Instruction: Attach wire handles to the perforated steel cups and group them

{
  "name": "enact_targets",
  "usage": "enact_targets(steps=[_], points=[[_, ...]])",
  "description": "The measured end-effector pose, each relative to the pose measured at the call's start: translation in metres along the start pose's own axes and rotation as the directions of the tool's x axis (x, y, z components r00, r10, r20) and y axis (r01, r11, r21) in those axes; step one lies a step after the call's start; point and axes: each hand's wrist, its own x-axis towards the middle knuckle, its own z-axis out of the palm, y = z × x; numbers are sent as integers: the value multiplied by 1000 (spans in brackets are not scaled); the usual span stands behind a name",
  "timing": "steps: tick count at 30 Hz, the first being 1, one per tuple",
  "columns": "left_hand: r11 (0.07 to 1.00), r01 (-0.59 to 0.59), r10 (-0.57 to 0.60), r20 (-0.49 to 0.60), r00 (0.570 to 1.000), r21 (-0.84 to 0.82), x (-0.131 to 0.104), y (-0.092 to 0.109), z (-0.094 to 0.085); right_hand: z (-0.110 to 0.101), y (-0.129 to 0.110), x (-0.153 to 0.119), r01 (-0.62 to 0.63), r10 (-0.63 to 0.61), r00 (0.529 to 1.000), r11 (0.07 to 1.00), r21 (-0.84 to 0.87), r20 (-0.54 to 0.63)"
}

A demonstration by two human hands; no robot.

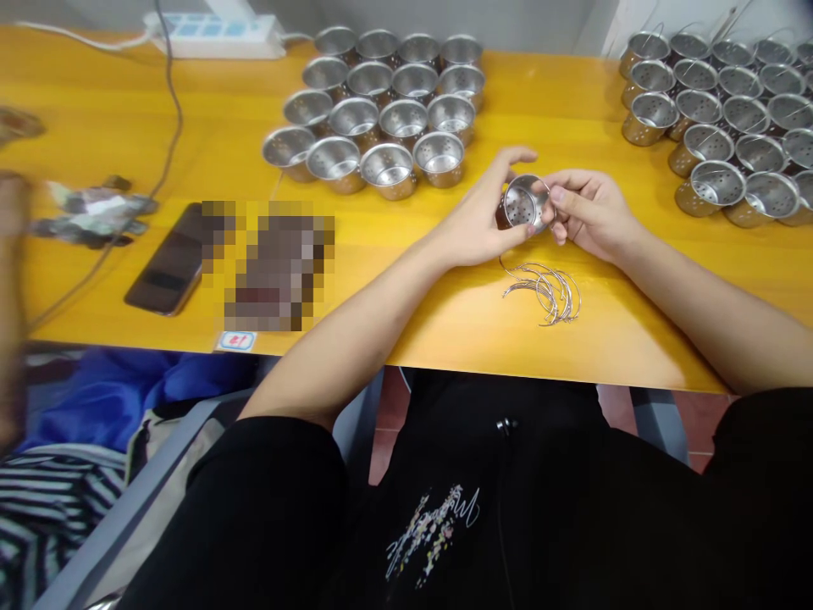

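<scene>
A small perforated metal cup [522,203] is held tilted above the table, its mouth facing me. My left hand [479,207] wraps round its left side, thumb below and fingers above. At the cup's right rim, my right hand [588,212] is closed in a pinch with thumb and fingertips. Whatever thin piece lies in that pinch is too small to make out. Just below the hands lies a loose bunch of curved metal wires [552,292] on the yellow table.
Rows of perforated cups [389,169] without visible handles stand behind my left hand. More cups [708,185], several with wire handles, stand at the right. On the left are a phone [168,263], a blurred-out item [276,271], a cable, a power strip [219,36] and another person's arm [11,305].
</scene>
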Motion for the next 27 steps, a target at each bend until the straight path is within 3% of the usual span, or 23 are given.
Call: enact_targets(steps=[3, 8, 14, 19, 27], points=[[999, -16, 14, 48, 999, 35, -1, 6, -4, -2, 3, 3, 8, -8, 1000, 1000, 14, 25], [998, 14, -16, 29, 999, 68, 0, 14, -5, -4, 3, 5, -16, 15, 998, 1000, 20, 56], [998, -46, 43, 75, 996, 37, 1, 8, -3, -3, -5, 2, -60, 57, 994, 998, 24, 89], [999, -41, 40, 51, 998, 23, -2, 4, 3, -8, -7, 3, -118, 114, 986, 993, 28, 123], [991, -74, 80, 57, 995, -107, 0, 1, 10, -17, -3, 5, -106, 103, 982, 994, 13, 159]])
